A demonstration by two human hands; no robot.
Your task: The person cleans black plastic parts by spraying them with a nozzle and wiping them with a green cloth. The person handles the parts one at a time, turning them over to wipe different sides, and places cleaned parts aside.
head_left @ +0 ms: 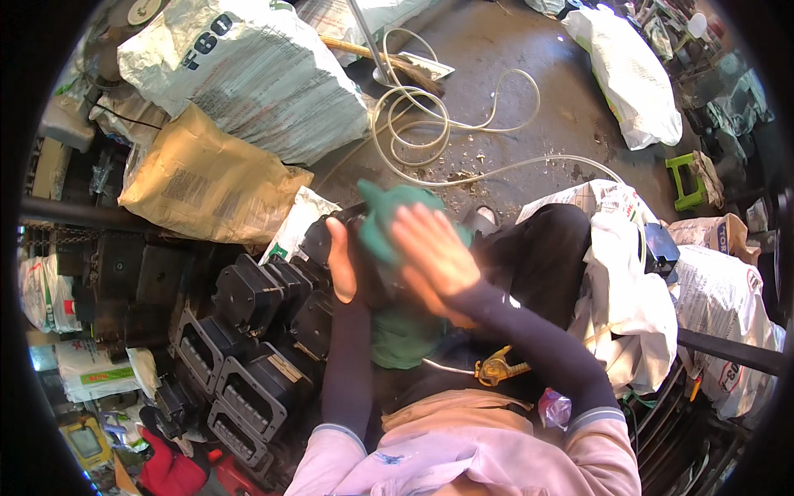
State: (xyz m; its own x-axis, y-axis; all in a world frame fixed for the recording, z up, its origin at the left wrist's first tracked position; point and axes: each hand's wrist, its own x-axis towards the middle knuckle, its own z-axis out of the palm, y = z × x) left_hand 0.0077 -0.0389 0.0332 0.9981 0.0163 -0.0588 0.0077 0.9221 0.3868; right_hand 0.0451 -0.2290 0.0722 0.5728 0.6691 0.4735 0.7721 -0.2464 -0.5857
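A green cloth [380,215] is bunched in front of me over my lap, and more green fabric [401,341] hangs below it. My right hand [437,248] lies across the cloth with its fingers stretched out, blurred by motion. At the cloth's left side stands my left hand [341,263], thumb pointing up; its other fingers are hidden. Something dark shows between my left hand and the cloth, too covered to name. Close to my left forearm are several black housings [248,293]. A yellow air blow gun [495,368] rests near my right forearm.
Black frames with slotted openings [252,401] stand at lower left. A brown paper sack [211,182] and a large white sack [256,83] lie beyond. A clear hose [438,124] coils over the floor near a broom [418,73]. White sacks [633,306] and a green stool [688,182] are at right.
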